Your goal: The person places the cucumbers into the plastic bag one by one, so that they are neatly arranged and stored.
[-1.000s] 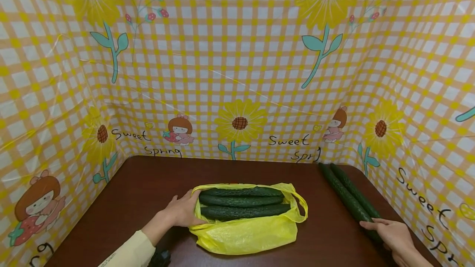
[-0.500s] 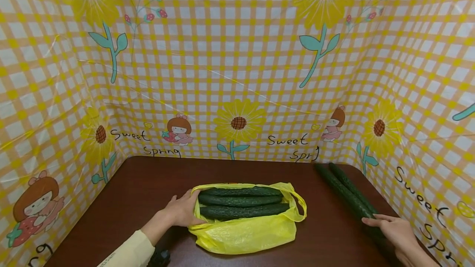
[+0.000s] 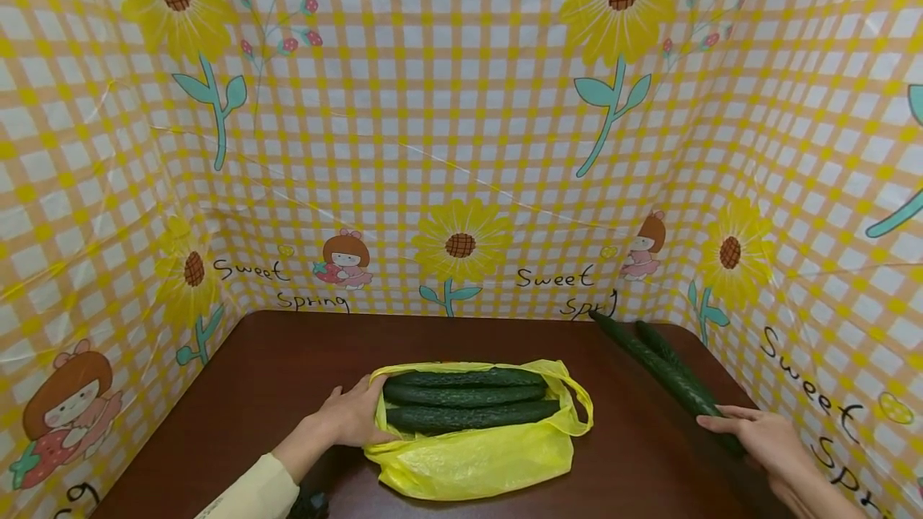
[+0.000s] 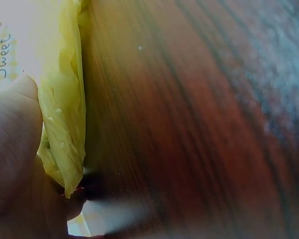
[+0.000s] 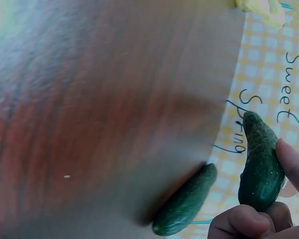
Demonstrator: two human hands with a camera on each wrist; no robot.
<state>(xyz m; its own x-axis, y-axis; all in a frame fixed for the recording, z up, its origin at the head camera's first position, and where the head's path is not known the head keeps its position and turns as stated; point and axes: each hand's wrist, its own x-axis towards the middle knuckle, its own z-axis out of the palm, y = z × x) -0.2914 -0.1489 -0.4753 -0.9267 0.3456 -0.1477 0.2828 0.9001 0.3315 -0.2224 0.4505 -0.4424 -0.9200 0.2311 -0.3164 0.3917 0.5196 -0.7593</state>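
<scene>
A checked backdrop (image 3: 375,142) printed with sunflowers and the words "Sweet Spring" spans the frame from left to right, behind a dark brown table (image 3: 303,359). At lower left, a person's cream sleeve (image 3: 252,491) leads to the left hand (image 3: 353,416), which grasps the left end of a yellow plastic bag (image 3: 476,463). A dark object (image 3: 312,505) beside the sleeve is too cut off to identify. The bag rests at lower centre, its mouth spread, with three dark green cucumbers (image 3: 469,397) lying side by side inside and a loop handle (image 3: 586,407) standing out at its right end. Well to the right, a long cucumber (image 3: 658,364) slants down toward lower right, its far tip overlapping the backdrop's lettering. A second cucumber (image 3: 657,341) lies behind it on the table, partly hidden; the right wrist view shows the two apart. At lower right, the right hand (image 3: 767,439) grips the long cucumber by its near end between thumb and fingers.
</scene>
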